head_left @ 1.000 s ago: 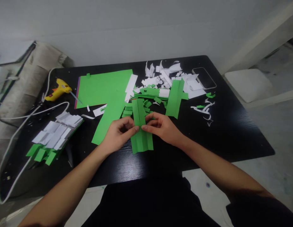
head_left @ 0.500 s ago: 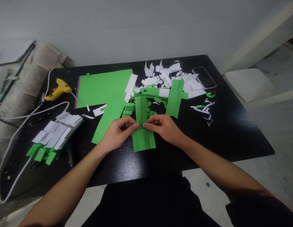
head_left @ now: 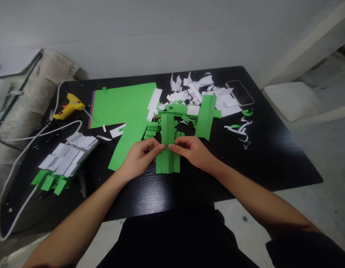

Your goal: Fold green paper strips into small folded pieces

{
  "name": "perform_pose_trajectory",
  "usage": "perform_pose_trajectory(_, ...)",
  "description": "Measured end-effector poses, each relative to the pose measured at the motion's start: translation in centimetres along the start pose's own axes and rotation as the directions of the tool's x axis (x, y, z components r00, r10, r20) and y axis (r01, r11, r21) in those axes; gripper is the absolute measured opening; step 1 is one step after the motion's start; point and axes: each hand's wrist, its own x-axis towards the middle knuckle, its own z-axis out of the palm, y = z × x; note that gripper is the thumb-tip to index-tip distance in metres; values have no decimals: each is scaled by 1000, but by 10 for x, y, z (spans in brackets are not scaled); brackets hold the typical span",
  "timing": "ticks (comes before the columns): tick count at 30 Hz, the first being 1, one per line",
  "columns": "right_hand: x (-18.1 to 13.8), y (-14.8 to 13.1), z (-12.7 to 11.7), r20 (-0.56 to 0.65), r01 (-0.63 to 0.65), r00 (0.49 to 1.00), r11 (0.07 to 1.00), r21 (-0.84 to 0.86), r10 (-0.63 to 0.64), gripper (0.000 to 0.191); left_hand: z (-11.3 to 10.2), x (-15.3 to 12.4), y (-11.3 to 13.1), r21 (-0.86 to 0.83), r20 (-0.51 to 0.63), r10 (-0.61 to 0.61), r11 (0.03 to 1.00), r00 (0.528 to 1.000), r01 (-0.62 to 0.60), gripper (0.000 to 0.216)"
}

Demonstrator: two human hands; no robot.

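Observation:
Between my hands is a creased strip of green paper (head_left: 167,163), held lengthwise with its folds running away from me. My left hand (head_left: 143,154) pinches its left side between thumb and fingers. On the right side, my right hand (head_left: 192,150) grips it the same way, the two thumbs close together on top. Another folded green strip (head_left: 206,117) lies just beyond my right hand. A plain green paper piece (head_left: 130,141) rests beside my left hand. Small folded green pieces (head_left: 151,128) lie behind the held strip, partly hidden by it.
A yellow glue gun (head_left: 70,107) with a white cord lies at the left. Nearer stands a stack of folded white and green pieces (head_left: 63,158). White paper scraps (head_left: 189,91) and a phone (head_left: 241,93) are at the back of the black table (head_left: 273,149). A large green sheet (head_left: 122,102) lies behind.
The near end of the green strip has tipped up slightly and its sides have drawn in a little. Both hands keep their pinch in almost the same place.

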Motion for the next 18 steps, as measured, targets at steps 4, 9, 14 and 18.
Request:
perform_pose_trajectory(4, 0, 0, 0, -18, -5, 1000, 1000, 2, 5, 46, 0, 0, 0, -20, 6, -4, 1000, 1000, 4, 33)
perform_pose_trajectory(9, 0, 3, 0, -36, -15, 999, 999, 52, 17, 39, -1, 1, -1, -41, -12, -19, 999, 1000, 19, 35)
perform_pose_trajectory(14, 1, 5, 2, -53, -31, 998, 979, 200, 42, 29, 0, 1, -1, -119, -50, -34, 992, 998, 28, 30)
perform_pose_trajectory(18, 1, 6, 2, -70, -16, 997, 969, 248, 34, 27, -1, 1, -2, -202, -47, -48, 979, 998, 38, 22)
